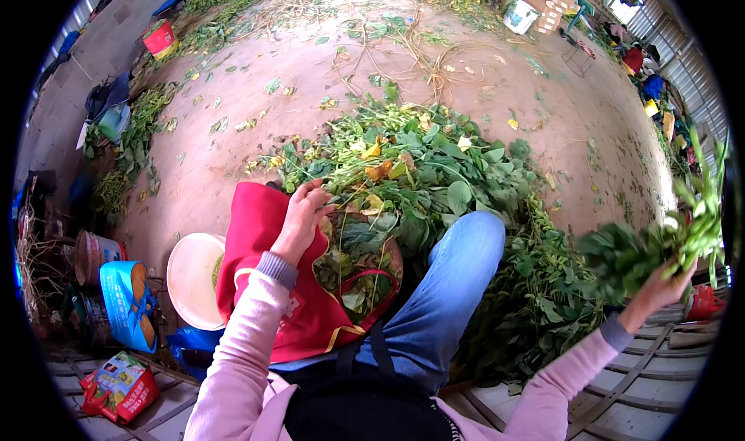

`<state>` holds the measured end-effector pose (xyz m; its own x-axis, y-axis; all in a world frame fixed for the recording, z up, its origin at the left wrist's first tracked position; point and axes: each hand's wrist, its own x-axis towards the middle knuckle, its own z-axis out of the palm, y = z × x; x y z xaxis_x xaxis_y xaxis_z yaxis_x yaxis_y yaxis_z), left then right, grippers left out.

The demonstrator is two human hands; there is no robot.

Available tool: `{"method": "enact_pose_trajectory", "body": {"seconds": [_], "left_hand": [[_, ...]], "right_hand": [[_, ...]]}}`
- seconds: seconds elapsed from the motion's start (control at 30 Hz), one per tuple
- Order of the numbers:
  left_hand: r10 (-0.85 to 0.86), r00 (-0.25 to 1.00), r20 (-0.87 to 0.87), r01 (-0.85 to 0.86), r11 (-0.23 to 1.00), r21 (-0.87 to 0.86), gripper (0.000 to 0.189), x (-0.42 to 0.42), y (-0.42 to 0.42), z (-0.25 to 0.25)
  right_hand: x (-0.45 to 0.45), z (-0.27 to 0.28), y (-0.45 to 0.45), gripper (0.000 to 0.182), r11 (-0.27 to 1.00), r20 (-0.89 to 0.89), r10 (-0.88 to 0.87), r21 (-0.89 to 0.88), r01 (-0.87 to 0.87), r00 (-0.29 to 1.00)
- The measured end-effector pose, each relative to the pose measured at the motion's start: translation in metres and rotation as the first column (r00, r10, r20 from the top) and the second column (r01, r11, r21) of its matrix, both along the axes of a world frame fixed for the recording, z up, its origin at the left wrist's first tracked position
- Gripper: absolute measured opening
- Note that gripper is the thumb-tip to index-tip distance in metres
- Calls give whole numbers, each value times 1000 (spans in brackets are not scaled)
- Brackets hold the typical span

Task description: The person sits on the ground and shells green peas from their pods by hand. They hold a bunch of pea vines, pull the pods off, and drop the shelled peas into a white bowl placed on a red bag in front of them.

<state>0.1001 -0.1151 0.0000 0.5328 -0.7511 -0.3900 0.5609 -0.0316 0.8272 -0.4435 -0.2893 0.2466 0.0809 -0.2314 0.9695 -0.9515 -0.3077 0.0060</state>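
My right hand [663,284], stretched far out to the right, is shut on a bunch of leafy green plants [698,220]. My left hand [305,214] hangs over a red cloth bag [262,208] on my lap, near the left edge of a heap of cut leafy plants [430,156]; whether its fingers hold anything is not clear. Yellowed leaves lie among the green ones. Between my knees, leaves also show beside the bag's red strap. More leafy stems [535,290] are piled to the right of my jeans-clad knee.
At my left stand a white bucket [189,278], a light blue bag [125,304] and a red printed bag [125,388]. Loose stems and leaves are strewn over the floor [233,162]. Farther off are a red bucket [160,38], a white bucket [520,16] and cardboard boxes [547,7].
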Motion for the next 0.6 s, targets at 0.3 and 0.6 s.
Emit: {"method": "enact_pose_trajectory", "body": {"seconds": [0.3, 0.6], "left_hand": [[158, 983, -95, -135, 968, 211, 35, 63, -96, -101], [368, 922, -120, -263, 824, 503, 21, 101, -124, -234]], "right_hand": [[-116, -124, 34, 37, 521, -547, -337, 570, 635, 767], [130, -128, 83, 25, 44, 900, -126, 426, -904, 418]]}}
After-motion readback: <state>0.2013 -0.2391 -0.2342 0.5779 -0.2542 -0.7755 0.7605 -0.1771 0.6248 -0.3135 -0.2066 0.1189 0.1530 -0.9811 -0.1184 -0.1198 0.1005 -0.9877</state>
